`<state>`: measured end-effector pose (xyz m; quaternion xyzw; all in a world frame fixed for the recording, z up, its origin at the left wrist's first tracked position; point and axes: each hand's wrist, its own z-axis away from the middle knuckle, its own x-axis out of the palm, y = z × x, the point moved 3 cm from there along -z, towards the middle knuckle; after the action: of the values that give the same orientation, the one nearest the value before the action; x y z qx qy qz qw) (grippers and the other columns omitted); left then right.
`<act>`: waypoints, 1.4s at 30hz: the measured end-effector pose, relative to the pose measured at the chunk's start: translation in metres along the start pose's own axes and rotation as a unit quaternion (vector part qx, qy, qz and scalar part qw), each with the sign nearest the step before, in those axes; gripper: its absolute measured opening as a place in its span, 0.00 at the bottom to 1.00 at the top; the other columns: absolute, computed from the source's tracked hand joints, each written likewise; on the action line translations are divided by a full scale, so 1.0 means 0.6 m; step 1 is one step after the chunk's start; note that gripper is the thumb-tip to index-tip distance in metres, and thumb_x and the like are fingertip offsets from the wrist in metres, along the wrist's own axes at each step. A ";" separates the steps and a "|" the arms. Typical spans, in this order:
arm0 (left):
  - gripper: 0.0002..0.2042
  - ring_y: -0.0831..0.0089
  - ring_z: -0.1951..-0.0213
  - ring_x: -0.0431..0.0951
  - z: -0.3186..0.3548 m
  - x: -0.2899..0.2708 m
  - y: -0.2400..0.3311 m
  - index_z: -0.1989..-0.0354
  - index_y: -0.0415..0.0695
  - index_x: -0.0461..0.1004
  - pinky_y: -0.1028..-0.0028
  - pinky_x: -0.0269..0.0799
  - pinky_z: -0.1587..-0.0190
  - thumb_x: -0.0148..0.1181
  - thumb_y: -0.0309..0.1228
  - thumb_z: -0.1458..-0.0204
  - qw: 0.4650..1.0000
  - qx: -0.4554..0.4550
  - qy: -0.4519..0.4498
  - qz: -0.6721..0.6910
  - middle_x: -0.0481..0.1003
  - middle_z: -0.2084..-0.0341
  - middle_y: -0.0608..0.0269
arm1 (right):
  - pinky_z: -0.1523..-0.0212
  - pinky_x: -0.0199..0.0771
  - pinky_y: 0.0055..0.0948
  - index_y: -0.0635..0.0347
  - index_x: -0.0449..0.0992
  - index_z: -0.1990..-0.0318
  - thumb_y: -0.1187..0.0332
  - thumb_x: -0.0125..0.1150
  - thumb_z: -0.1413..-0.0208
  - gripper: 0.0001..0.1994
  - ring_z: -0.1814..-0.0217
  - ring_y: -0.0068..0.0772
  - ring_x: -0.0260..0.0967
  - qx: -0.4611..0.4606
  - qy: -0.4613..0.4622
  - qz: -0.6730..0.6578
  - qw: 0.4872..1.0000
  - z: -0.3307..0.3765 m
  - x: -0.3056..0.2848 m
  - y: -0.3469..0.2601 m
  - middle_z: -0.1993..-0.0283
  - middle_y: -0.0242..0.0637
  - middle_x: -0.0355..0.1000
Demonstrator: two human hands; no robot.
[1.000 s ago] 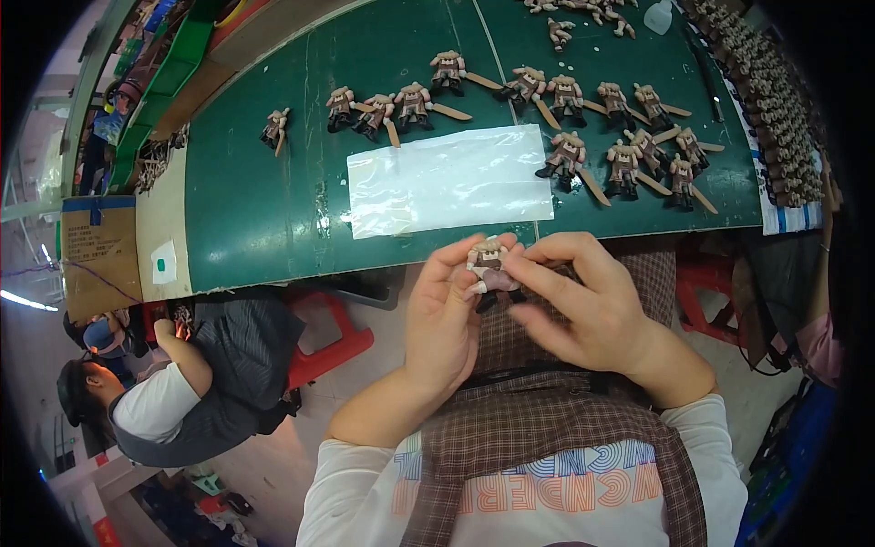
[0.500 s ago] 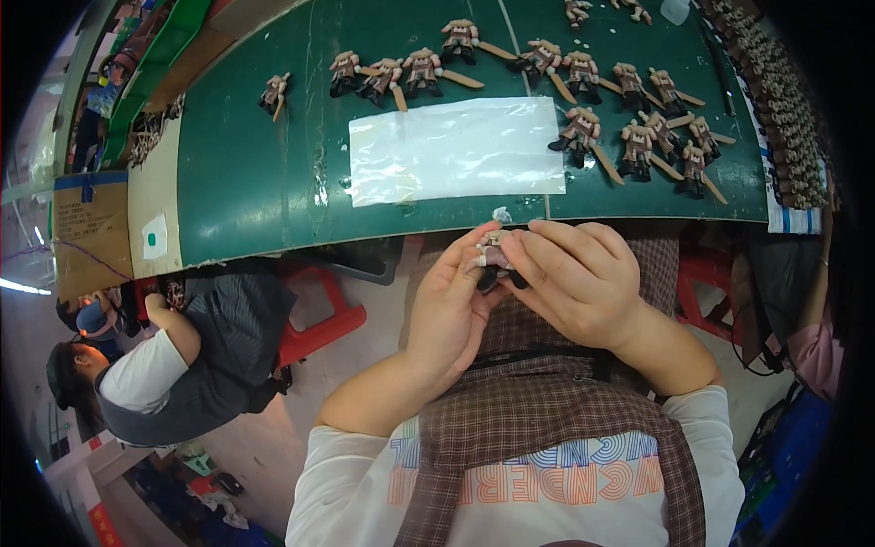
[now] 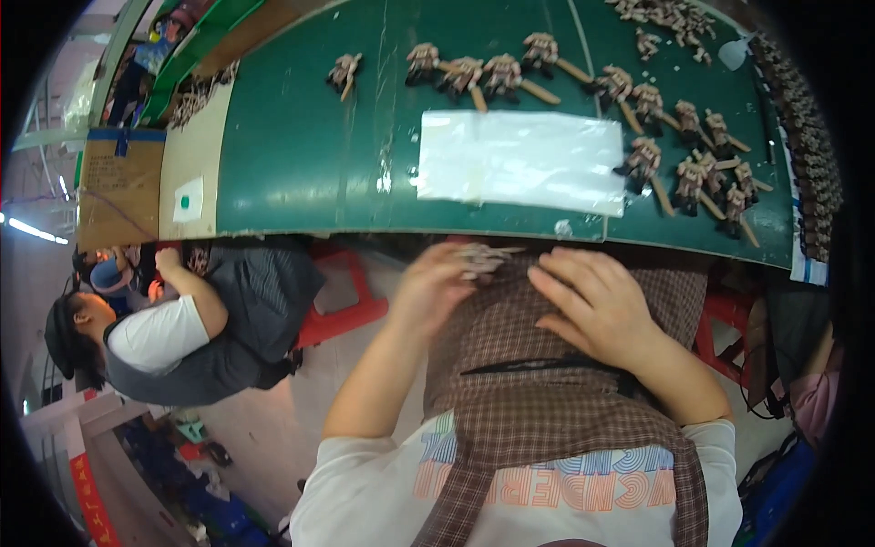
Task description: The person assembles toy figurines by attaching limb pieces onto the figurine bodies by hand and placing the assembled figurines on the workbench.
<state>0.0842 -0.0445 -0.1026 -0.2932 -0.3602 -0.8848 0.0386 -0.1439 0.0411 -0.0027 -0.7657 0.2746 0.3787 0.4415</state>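
Centre frame, left hand (image 3: 442, 290) grasping a small brown figure (image 3: 481, 259) just below the green bench (image 3: 310, 155) edge, right hand (image 3: 597, 305) released, flat on the checked apron (image 3: 547, 401).

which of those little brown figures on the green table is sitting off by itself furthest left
The lone brown figure near the table's far edge, left of the main row. A clear gap of bare green table separates it from the next figures, which sit clustered close together above the clear plastic sheet.
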 end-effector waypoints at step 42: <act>0.30 0.72 0.49 0.71 -0.054 -0.014 0.372 0.36 0.47 0.65 0.77 0.70 0.55 0.58 0.15 0.51 0.676 0.264 0.085 -0.683 0.66 0.45 0.61 | 0.51 0.69 0.22 0.59 0.76 0.55 0.68 0.65 0.45 0.11 0.57 0.20 0.72 0.319 0.174 -0.264 0.894 -0.096 -0.208 0.378 0.55 0.29 0.74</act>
<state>0.1378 -0.2318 0.0118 0.1331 -0.6740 -0.5543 -0.4699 -0.3660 -0.1036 0.0124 -0.6820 0.2410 0.0012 0.6905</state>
